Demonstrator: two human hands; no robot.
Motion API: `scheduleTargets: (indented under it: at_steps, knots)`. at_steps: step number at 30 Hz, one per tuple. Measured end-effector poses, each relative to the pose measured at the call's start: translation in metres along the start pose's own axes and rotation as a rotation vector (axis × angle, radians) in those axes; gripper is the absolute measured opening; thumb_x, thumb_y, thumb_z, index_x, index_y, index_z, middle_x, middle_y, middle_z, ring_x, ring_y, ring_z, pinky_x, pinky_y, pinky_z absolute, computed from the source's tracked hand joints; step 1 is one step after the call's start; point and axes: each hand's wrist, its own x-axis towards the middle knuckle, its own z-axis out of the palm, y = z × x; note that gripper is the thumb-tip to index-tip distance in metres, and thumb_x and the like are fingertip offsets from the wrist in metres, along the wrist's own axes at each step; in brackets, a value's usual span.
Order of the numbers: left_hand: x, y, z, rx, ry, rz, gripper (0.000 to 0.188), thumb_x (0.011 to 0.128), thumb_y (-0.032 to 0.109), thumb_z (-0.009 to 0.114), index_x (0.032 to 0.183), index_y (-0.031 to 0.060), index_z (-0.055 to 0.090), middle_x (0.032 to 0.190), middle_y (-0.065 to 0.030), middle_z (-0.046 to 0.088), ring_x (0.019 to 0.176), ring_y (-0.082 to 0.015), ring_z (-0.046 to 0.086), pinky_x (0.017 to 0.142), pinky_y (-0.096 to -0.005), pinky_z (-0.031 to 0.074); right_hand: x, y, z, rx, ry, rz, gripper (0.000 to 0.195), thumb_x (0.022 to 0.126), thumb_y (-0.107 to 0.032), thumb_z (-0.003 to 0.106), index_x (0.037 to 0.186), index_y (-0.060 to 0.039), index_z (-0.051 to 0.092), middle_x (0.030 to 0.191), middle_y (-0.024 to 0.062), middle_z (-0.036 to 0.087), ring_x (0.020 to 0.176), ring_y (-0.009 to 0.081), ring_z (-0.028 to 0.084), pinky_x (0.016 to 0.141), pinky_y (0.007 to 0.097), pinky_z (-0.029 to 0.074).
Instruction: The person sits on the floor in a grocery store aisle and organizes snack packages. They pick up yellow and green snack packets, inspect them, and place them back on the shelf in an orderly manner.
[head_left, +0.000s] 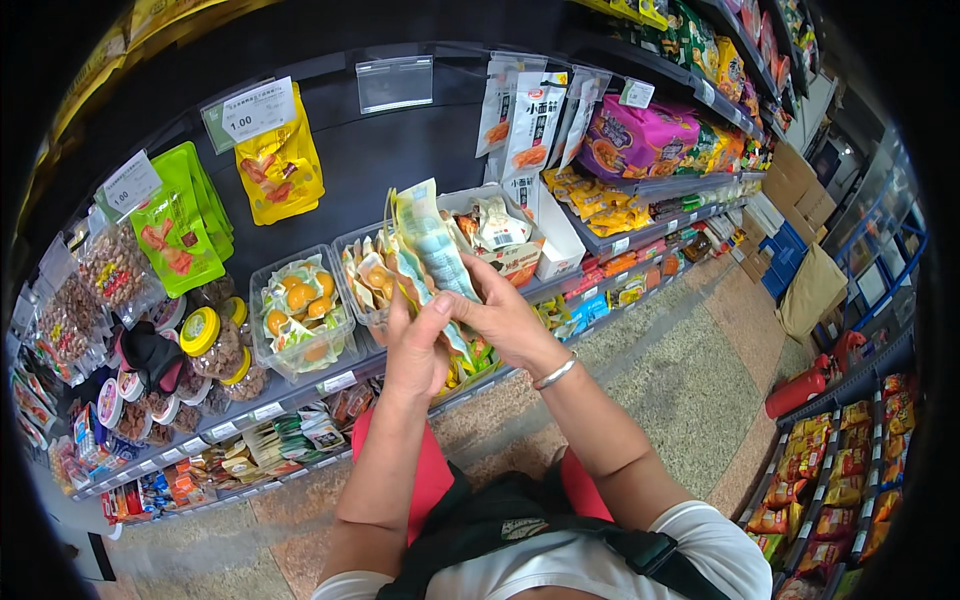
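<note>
My left hand (417, 349) and my right hand (506, 311) meet above the shelf edge, gripping several flat plastic snack packets (431, 232) stood on end. The fingers of the right hand press the outer, pale yellow and blue packet from the right. From the left, the other hand holds the bundle, its thumb against the lower part. Just behind the packets is a clear plastic tub (367, 266) of packaged snacks, partly hidden. To its left, another clear tub (300, 352) holds packaged brown eggs. An open cardboard box (517, 262) with wrapped snacks sits to the right.
Yellow bags (281, 161) and green bags (180, 232) hang from the back panel. Yellow-lidded jars (214, 341) crowd the left of the shelf (300, 401). White packets (534, 124) hang at right. A fire extinguisher (799, 390) stands beside another snack rack (795, 480).
</note>
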Motion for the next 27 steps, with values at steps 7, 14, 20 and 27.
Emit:
scheduleTargets:
  at_steps: [7,14,20,27]
  knots:
    - [0.011,-0.013,-0.035,-0.241,0.053,-0.158,0.049,0.072,0.016,0.055,0.118,0.0077,0.042,0.098,-0.0036,0.053,0.089,-0.0164,0.054,0.073,-0.0299,0.048,0.009,0.022,-0.004,-0.210,0.026,-0.134,0.043,0.080,-0.012,0.064,0.117,0.0025,0.046,0.097,0.0047,0.056,0.083,0.0072,0.053,0.068,0.0221,0.046]
    - [0.013,-0.012,-0.036,-0.387,0.143,-0.104,0.046,0.072,0.020,0.057,0.115,0.0094,0.046,0.090,-0.0038,0.053,0.071,-0.0175,0.055,0.055,-0.0306,0.050,0.006,0.015,0.004,0.106,0.074,-0.097,0.039,0.083,-0.006,0.057,0.120,0.0001,0.044,0.108,0.0058,0.055,0.094,0.0098,0.054,0.079,0.0244,0.045]
    - [0.008,0.000,-0.053,-0.499,-0.062,0.060,0.057,0.069,0.020,0.060,0.122,0.0049,0.042,0.103,-0.0086,0.052,0.081,-0.0167,0.050,0.074,-0.0312,0.044,0.008,0.015,-0.008,-0.811,0.158,-0.527,0.060,0.073,0.003,0.055,0.130,-0.0079,0.040,0.109,0.0131,0.050,0.102,0.0228,0.049,0.086,0.0317,0.041]
    - [0.004,0.020,-0.037,-0.319,-0.013,0.142,0.071,0.064,0.024,0.065,0.126,0.0046,0.038,0.123,-0.0148,0.042,0.094,-0.0202,0.051,0.076,-0.0308,0.045,0.003,0.019,-0.007,-1.199,0.286,-0.554,0.068,0.064,0.005,0.060,0.127,-0.0163,0.047,0.103,0.0150,0.046,0.097,0.0309,0.045,0.087,0.0373,0.038]
